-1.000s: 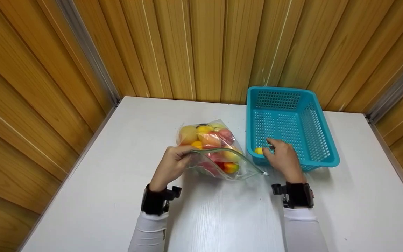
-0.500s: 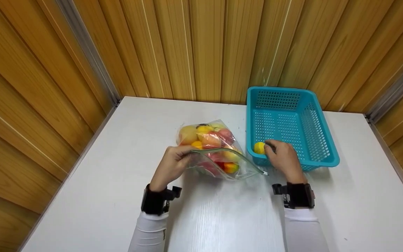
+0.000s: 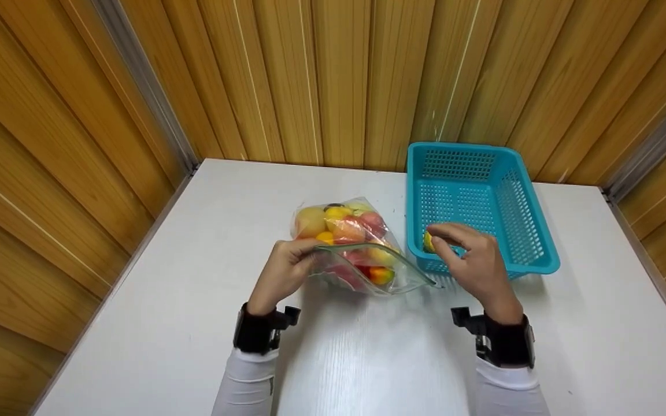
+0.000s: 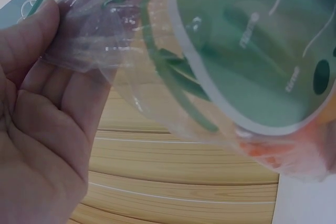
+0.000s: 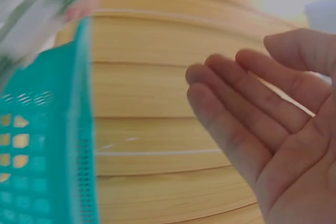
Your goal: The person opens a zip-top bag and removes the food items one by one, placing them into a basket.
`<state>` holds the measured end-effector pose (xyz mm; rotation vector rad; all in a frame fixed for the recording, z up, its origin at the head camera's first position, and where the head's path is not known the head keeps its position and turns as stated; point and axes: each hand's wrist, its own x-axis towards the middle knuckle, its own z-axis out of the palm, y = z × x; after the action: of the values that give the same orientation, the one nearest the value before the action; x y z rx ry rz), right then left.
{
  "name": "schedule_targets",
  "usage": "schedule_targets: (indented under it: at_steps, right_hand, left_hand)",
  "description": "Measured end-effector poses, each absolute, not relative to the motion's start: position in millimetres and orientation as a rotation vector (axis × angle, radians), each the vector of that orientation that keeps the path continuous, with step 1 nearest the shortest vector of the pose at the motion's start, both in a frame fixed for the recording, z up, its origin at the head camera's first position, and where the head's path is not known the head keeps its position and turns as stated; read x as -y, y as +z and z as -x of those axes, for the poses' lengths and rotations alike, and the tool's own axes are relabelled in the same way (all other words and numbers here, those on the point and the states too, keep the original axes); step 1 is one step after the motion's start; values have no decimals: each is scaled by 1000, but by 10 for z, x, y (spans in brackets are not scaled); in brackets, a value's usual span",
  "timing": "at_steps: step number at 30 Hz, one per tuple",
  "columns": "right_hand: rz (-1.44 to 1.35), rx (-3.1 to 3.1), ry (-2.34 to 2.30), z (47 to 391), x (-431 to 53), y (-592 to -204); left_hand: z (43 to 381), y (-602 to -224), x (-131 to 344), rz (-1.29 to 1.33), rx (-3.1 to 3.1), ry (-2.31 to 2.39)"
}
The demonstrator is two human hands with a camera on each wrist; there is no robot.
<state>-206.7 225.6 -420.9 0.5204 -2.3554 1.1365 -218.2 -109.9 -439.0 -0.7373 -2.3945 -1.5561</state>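
My left hand (image 3: 284,271) pinches the left end of the open mouth of a clear zip bag (image 3: 408,283). Red, orange and yellow fruit fills the bag, which lies on the table. In the left wrist view, thumb and fingers hold the clear plastic (image 4: 121,40), and a green printed label (image 4: 252,51) faces that camera. My right hand (image 3: 477,260) hovers over the near left corner of the teal basket (image 3: 541,231). A small yellow fruit (image 3: 428,242) shows there behind its fingertips, partly hidden. The right wrist view shows these fingers (image 5: 236,124) spread loosely with nothing between them.
The basket has perforated walls and stands at the table's back right, close to the bag's right side. Wooden-look panels (image 3: 339,86) rise behind the white table (image 3: 240,208) and along both sides.
My right hand first closed in on the yellow fruit, which came more into view. Now its fingers have loosened and its wrist has shifted right and nearer. The left hand and bag stay put.
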Motion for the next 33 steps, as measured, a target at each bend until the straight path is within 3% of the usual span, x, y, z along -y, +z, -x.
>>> schedule_targets:
  at_steps: [8,18,33]
  right_hand:
    - [-853,2316,1130,1914,-2084,-4135]
    - [-1075,2689,1054,2048,-1792,-4349]
    - [-870,2714,898,2172,-1456,-4661]
  left_hand:
    - [2181,-4396,1095,728,2372,-1563]
    - [2186,-4408,1077,718,2352,-1542]
    - [2185,-4411,1049,753,2345,-1545]
